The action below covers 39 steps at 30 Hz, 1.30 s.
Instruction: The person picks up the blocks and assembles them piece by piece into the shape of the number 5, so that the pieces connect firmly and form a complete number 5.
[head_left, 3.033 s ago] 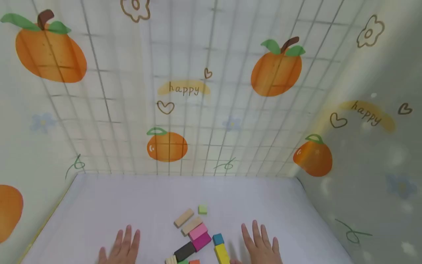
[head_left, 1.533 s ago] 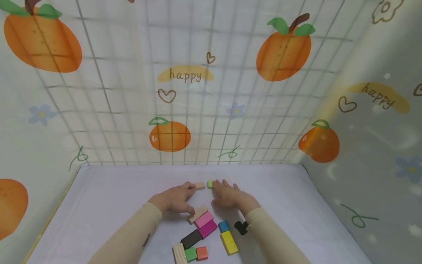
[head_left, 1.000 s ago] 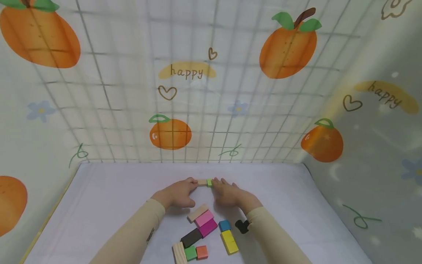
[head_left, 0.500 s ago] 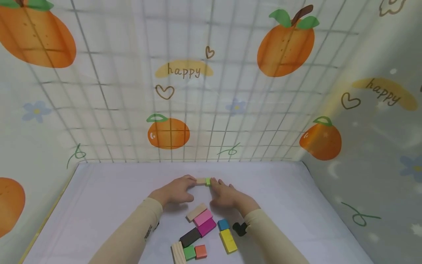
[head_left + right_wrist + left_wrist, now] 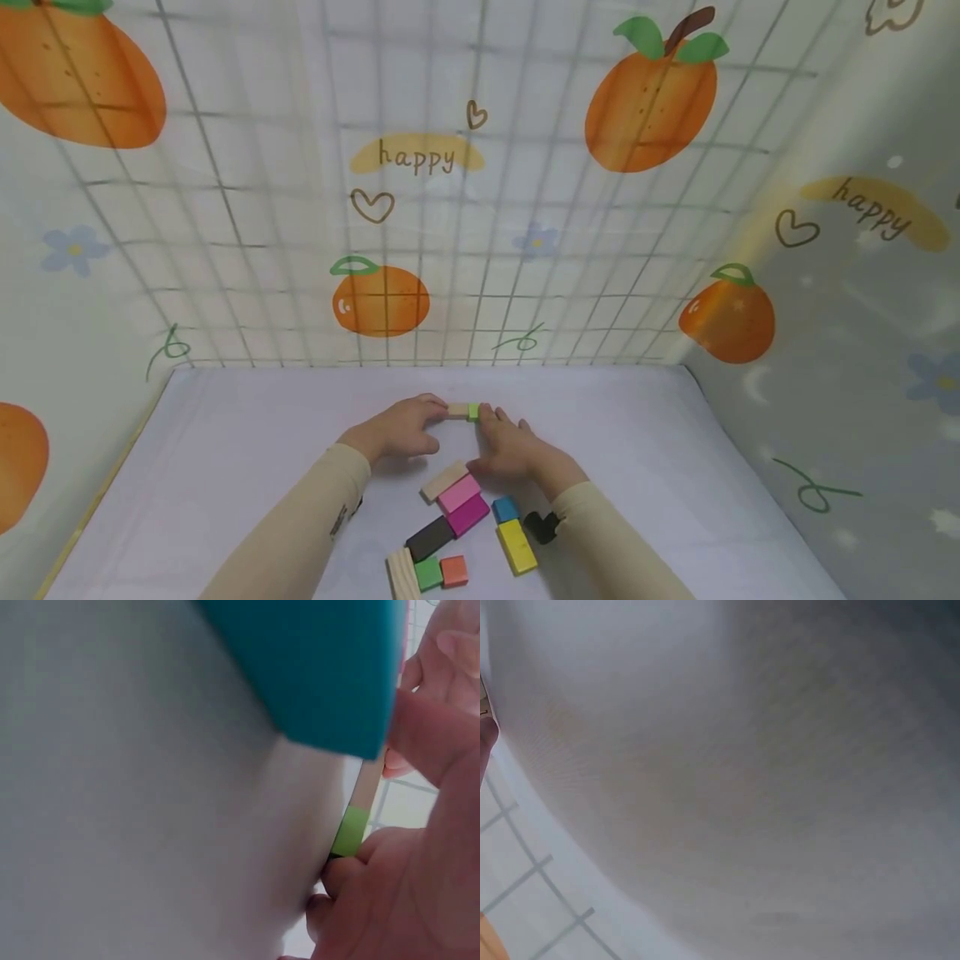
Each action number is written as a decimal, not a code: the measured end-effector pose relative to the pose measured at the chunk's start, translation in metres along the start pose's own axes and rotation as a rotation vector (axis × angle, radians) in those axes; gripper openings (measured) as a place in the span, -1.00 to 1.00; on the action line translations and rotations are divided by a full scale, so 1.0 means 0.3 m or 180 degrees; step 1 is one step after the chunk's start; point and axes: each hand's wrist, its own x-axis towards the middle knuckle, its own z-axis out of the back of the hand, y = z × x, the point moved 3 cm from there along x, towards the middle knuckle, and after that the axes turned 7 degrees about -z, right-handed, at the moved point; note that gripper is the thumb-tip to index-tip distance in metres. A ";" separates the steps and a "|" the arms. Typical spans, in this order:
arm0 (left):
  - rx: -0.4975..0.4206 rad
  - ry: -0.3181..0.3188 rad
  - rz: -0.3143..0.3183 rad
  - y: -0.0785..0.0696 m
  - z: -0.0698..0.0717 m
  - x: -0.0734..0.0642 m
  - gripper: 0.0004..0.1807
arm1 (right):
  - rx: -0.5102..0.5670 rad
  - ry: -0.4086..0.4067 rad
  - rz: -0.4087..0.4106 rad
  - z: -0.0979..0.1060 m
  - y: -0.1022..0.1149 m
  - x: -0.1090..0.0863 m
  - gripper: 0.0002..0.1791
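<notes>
Near the back of the white tabletop in the head view, a plain wooden block [image 5: 458, 411] and a light green cube [image 5: 474, 412] lie end to end. My left hand [image 5: 401, 429] has its fingertips at the wooden block's left end, thumb held apart. From the other side, my right hand [image 5: 517, 450] touches the green cube with its fingertips. Its thumb reaches toward a second plain wooden block [image 5: 446, 482] nearer the front. In the right wrist view, a large blue block [image 5: 322, 675] hides part of the row. The left wrist view shows mostly tabletop, with a fingertip at its left edge.
Between my forearms lie a pink block [image 5: 459, 495], a magenta block [image 5: 468, 515], a black block [image 5: 430, 538], a green cube [image 5: 429, 573], a red-orange cube [image 5: 454, 571], a striped wooden block [image 5: 402, 575] and a yellow block [image 5: 517, 547]. A patterned curtain [image 5: 420, 250] stands behind.
Both hands have come forward from the front edge to the far blocks. The wooden block and light green cube have shifted backward and closed together; lately the right thumb has spread toward the nearer wooden block.
</notes>
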 end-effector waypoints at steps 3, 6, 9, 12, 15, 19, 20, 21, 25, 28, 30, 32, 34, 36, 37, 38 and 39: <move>-0.0048 0.0018 0.0028 -0.002 0.003 -0.002 -0.36 | -0.0031 -0.0012 0.0007 -0.003 0.001 0.005 0.16; -0.0091 0.0051 0.0056 -0.005 0.006 -0.004 -0.35 | -0.0041 -0.0027 0.0002 -0.008 -0.002 0.011 0.17; -0.0071 0.0043 0.0057 -0.006 0.007 -0.006 -0.36 | -0.0006 -0.0053 0.0007 -0.014 -0.004 0.016 0.17; -0.0062 0.0021 0.0044 -0.006 0.005 -0.005 -0.36 | 0.0008 -0.0080 0.0015 -0.021 -0.007 0.019 0.16; -0.0105 0.0021 0.0059 -0.007 0.003 -0.005 -0.36 | -0.0014 -0.0112 0.0024 -0.025 -0.011 0.019 0.16; -0.0117 0.0013 0.0078 -0.008 0.003 -0.003 -0.35 | -0.0046 -0.0142 0.0055 -0.027 -0.013 0.021 0.15; -0.0114 0.0010 0.0085 -0.008 0.002 -0.002 -0.35 | -0.0045 -0.0135 0.0056 -0.026 -0.014 0.021 0.15; -0.0094 0.0008 0.0088 -0.009 0.001 -0.002 -0.35 | -0.0050 -0.0133 0.0061 -0.026 -0.013 0.021 0.15; 0.0014 0.0056 0.0107 -0.024 0.010 0.002 -0.35 | -0.0071 -0.0100 0.0070 -0.021 -0.012 0.023 0.15; 0.0088 0.0125 0.0127 -0.038 0.020 0.003 -0.37 | -0.0066 -0.0063 0.0074 -0.017 -0.010 0.021 0.14; 0.0134 0.0174 0.0160 -0.041 0.021 0.004 -0.37 | -0.0038 -0.0030 0.0073 -0.011 -0.009 0.019 0.13; 0.0152 0.0226 0.0189 -0.050 0.021 -0.001 -0.36 | 0.0010 -0.0003 0.0089 -0.005 -0.010 0.013 0.11; 0.0221 0.0241 0.0183 -0.059 0.022 -0.009 -0.35 | 0.0062 0.0027 0.0121 0.007 -0.010 0.008 0.09; 0.0274 0.0227 0.0166 -0.071 0.032 -0.022 -0.33 | 0.0153 0.0075 0.0140 0.024 -0.011 0.003 0.06; 0.0308 0.0205 0.0147 -0.079 0.040 -0.031 -0.32 | 0.0194 0.0095 0.0140 0.033 -0.012 0.001 0.04; 0.0320 0.0177 0.0133 -0.087 0.050 -0.041 -0.31 | 0.0260 0.0128 0.0129 0.043 -0.014 -0.004 0.02; 0.0321 0.0138 0.0113 -0.098 0.062 -0.054 -0.30 | 0.0306 0.0151 0.0118 0.053 -0.018 -0.010 -0.01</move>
